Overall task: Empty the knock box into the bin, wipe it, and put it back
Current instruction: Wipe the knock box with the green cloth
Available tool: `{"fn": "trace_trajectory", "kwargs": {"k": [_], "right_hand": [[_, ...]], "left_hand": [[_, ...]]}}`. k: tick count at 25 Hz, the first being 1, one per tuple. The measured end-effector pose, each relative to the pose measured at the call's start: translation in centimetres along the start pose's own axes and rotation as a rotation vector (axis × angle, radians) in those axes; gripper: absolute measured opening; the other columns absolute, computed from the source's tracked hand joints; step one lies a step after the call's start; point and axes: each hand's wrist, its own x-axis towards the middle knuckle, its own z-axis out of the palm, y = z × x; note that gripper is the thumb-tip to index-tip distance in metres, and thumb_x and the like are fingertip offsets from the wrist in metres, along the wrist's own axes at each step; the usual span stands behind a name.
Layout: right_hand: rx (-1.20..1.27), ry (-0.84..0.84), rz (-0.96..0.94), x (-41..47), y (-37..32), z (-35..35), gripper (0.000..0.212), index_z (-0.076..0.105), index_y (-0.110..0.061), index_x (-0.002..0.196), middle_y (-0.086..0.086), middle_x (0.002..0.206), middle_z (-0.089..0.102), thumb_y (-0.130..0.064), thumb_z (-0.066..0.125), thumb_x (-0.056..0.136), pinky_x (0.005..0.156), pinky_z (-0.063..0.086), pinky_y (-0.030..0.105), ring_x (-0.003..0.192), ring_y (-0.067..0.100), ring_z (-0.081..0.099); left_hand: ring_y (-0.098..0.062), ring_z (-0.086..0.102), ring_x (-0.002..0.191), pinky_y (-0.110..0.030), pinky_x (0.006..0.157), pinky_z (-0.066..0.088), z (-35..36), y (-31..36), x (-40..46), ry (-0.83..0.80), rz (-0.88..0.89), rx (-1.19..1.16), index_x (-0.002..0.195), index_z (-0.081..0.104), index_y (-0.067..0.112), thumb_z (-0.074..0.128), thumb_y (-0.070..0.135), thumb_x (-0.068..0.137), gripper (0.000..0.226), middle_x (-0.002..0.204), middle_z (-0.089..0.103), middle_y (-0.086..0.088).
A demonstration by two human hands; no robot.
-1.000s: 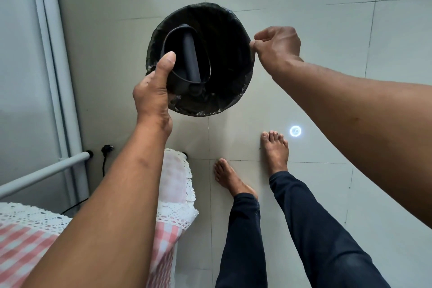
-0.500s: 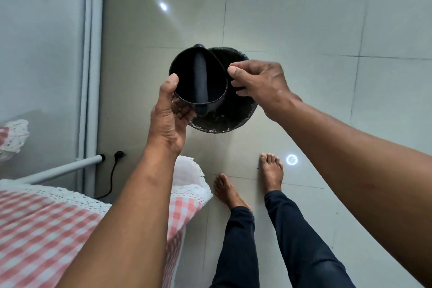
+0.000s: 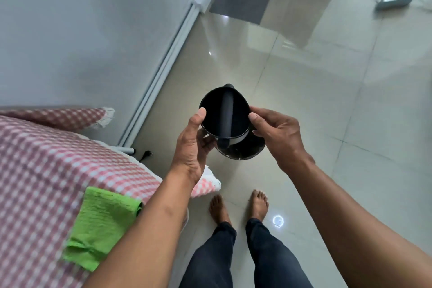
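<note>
Upright, knock box (image 3: pixel 224 117) between both grips, left hand (image 3: pixel 192 147) and right hand (image 3: pixel 277 134) closed on its rim; bin (image 3: pixel 243 152) beneath

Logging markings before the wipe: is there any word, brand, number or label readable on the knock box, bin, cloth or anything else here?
None can be read.
Knock box: plain black, no label showing.
Bin: no print showing.
Green cloth: plain.
Power strip: too small to tell.

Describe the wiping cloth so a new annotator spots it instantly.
Start at the pink-and-white checked tablecloth on the left. Near its front edge, beside the left forearm, lies the green cloth, rumpled and flat. It is the only bright green item; everything else nearby is pink, grey or black.
</note>
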Motion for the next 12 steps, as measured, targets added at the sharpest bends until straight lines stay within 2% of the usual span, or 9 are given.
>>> {"fn": "trace_trajectory", "kwargs": {"k": [2, 7, 10, 12], "right_hand": [[0.005, -0.056, -0.052, -2.3, -3.7, 1.4, 0.021, 0.084, -0.022, 0.114, -0.003, 0.109, 0.085, -0.013, 0.073, 0.099, 0.1, 0.062, 0.039, 0.102, 0.005, 0.079], [-0.013, -0.267, -0.107, -6.9, -8.9, 6.6, 0.022, 0.081, -0.022, 0.117, -0.011, 0.104, 0.085, -0.012, 0.071, 0.1, 0.099, 0.061, 0.034, 0.095, 0.0, 0.079], [-0.061, -0.431, -0.094, -10.0, -10.4, 10.9, 0.026, 0.079, -0.013, 0.125, -0.015, 0.107, 0.083, -0.012, 0.07, 0.101, 0.104, 0.059, 0.035, 0.096, -0.004, 0.077], [-0.093, -0.525, -0.099, -12.4, -10.6, 13.7, 0.028, 0.078, -0.01, 0.127, -0.015, 0.106, 0.083, -0.012, 0.071, 0.1, 0.104, 0.058, 0.036, 0.097, -0.002, 0.077]], "left_hand": [[-0.022, 0.068, 0.087, -0.036, 0.074, 0.054, -0.5, 2.6, -4.1, 0.005, 0.052, -0.062, 0.115, 0.078, 0.02, 0.078, 0.054, 0.077, 0.051, 0.098, 0.077, -0.004], [-0.016, 0.073, 0.077, -0.034, 0.075, 0.058, -4.4, 6.1, -12.9, 0.088, 0.2, -0.228, 0.098, 0.086, 0.02, 0.072, 0.037, 0.089, 0.023, 0.091, 0.079, -0.003], [-0.017, 0.073, 0.074, -0.029, 0.065, 0.062, -8.0, 6.6, -17.9, 0.191, 0.282, -0.306, 0.096, 0.087, 0.019, 0.081, 0.04, 0.077, 0.028, 0.09, 0.079, -0.004], [-0.016, 0.074, 0.075, -0.028, 0.064, 0.062, -10.9, 6.3, -21.0, 0.244, 0.335, -0.327, 0.099, 0.088, 0.022, 0.086, 0.042, 0.071, 0.034, 0.092, 0.08, -0.004]]}}
